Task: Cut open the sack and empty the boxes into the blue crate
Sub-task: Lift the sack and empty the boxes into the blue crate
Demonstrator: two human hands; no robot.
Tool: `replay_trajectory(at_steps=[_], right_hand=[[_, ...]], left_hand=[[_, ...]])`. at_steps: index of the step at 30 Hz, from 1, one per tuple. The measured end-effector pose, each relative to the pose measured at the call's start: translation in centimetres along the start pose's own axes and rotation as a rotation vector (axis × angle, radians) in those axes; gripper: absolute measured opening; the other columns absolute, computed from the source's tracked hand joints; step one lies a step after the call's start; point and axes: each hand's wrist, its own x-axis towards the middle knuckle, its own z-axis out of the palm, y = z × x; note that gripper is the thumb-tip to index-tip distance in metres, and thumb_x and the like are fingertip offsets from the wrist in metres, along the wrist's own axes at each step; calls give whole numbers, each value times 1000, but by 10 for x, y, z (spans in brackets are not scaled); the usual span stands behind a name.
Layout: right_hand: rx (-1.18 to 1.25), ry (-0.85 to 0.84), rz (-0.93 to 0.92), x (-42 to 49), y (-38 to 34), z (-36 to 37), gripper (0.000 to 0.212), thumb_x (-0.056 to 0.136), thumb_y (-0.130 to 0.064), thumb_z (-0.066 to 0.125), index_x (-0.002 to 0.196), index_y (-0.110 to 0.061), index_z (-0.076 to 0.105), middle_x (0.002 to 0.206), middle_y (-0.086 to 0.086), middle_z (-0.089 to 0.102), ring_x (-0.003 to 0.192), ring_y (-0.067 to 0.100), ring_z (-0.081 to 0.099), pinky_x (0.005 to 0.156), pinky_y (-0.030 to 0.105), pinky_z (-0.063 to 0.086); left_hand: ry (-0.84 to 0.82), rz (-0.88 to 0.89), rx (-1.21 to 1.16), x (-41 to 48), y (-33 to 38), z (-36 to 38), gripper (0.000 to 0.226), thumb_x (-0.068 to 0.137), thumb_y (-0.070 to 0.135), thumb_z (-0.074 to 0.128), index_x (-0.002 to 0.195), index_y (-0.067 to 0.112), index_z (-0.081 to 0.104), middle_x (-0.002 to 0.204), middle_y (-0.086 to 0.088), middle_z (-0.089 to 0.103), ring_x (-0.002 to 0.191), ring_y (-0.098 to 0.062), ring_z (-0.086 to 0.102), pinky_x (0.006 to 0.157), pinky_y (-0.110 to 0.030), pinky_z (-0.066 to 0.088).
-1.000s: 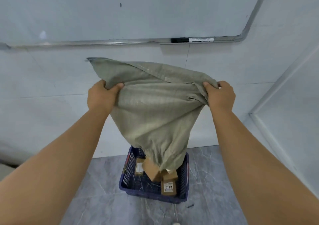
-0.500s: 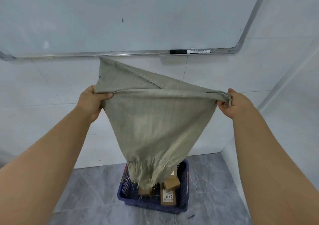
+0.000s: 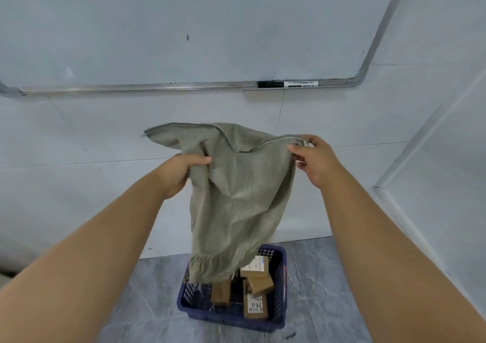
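A grey-green woven sack (image 3: 242,203) hangs limp and upside down, its frayed cut end dangling just over the blue crate (image 3: 280,277) on the floor. My left hand (image 3: 178,174) grips the sack's upper left part. My right hand (image 3: 313,158) pinches the stitched seam at the upper right. Several brown cardboard boxes (image 3: 259,284) with white labels lie inside the crate; the sack hides the crate's far left part.
A whiteboard (image 3: 184,26) hangs on the wall ahead, with a black marker (image 3: 288,84) on its ledge. White wall panels close off the right side. A small dark object (image 3: 290,336) lies on the grey marble floor in front of the crate.
My hands have come closer together and lower, so the sack has gone from stretched wide to slack and folded. The sack's frayed end has sunk nearer the crate.
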Motion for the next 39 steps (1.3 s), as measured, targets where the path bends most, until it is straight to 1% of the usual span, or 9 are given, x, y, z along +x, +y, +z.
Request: replay_trajectory(at_steps=[4, 7, 12, 18, 21, 24, 29, 32, 39], right_hand=[[-16, -91, -91, -12, -9, 37, 6, 91, -8, 58, 91, -11, 63, 84, 0, 66, 73, 10, 63, 57, 11, 48], [240, -233, 18, -15, -14, 55, 14, 96, -18, 50, 92, -13, 63, 73, 0, 71, 61, 8, 69, 53, 19, 51], [415, -313, -39, -9, -11, 53, 17, 96, -28, 50, 111, -19, 53, 101, 3, 67, 87, 16, 68, 76, 32, 55], [-400, -372, 11, -10, 40, -2, 74, 67, -34, 83, 130, -29, 46, 131, -5, 51, 112, 7, 58, 89, 27, 52], [-411, -261, 88, -14, 53, -11, 45, 86, -26, 66, 127, -14, 53, 117, 3, 62, 105, 20, 61, 91, 37, 50], [-256, -78, 107, -12, 49, -11, 26, 96, -27, 48, 115, -12, 58, 103, 12, 64, 84, 26, 61, 82, 43, 55], [68, -95, 148, -9, 39, -16, 31, 96, -31, 47, 121, -16, 58, 113, 8, 68, 103, 25, 64, 90, 43, 54], [131, -114, 195, -13, 44, -15, 31, 93, -22, 54, 122, -12, 59, 107, 7, 69, 96, 21, 65, 86, 35, 55], [-49, -20, 385, -25, 78, -16, 35, 98, -16, 48, 128, 1, 51, 118, 15, 62, 102, 29, 59, 87, 41, 50]], left_hand=[[-93, 51, 130, -3, 5, 48, 27, 73, 10, 74, 100, 14, 69, 97, 3, 74, 100, -16, 66, 87, -30, 49], [-153, 177, 405, -4, 5, 74, 78, 66, 21, 83, 134, 17, 45, 122, 8, 63, 113, -9, 58, 97, -29, 46], [338, 366, 500, -2, 15, 92, 74, 76, 15, 69, 138, 18, 29, 108, 4, 54, 99, -17, 56, 83, -26, 43], [423, 400, 172, 8, 45, 76, 69, 75, 9, 72, 133, 20, 35, 107, 5, 60, 99, -15, 61, 91, -35, 50], [360, 422, -104, 9, 61, 71, 57, 74, 10, 76, 116, 24, 40, 97, 5, 60, 88, -10, 64, 83, -33, 55], [87, 302, -73, 15, 55, 51, 54, 79, 38, 67, 123, 33, 37, 118, 5, 60, 105, -11, 63, 91, -36, 53], [-211, -152, 416, -1, -12, 5, 107, 52, 74, 71, 142, 36, 28, 140, 14, 45, 128, -12, 45, 110, -43, 33], [-161, -210, 274, -6, -40, -2, 95, 42, 54, 87, 127, 25, 54, 125, 4, 65, 116, -17, 60, 102, -44, 46], [184, -193, 178, -9, -61, -27, 59, 70, 36, 79, 119, 11, 59, 113, -5, 68, 102, -24, 65, 94, -42, 50]])
